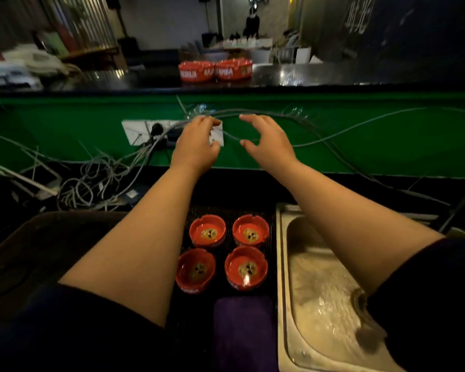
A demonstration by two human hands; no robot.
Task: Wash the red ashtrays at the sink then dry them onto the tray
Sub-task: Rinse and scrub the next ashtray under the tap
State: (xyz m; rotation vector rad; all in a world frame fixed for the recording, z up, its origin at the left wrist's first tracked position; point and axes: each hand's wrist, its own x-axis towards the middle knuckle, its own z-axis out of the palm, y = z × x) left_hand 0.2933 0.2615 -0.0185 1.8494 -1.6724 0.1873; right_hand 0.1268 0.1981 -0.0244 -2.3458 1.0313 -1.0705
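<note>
Several red ashtrays sit upright on a black tray (271,253) below my arms, among them a far-left one (207,230) and a near-right one (246,267). Two more red ashtrays (215,70) stand side by side on the raised dark counter beyond the green wall. My left hand (196,142) and my right hand (266,139) are stretched forward in the air in front of the green wall, below those two ashtrays, fingers spread and loosely bent, holding nothing. The steel sink (282,264) lies to the right of the tray, its wet basin under my right arm.
A folded dark purple cloth (243,331) lies on the tray's near end. Grey cables (97,173) tangle along the green wall (360,135) around a white socket plate (137,131). A dark brown basin (38,237) sits at left. Clutter fills the far counter's left end.
</note>
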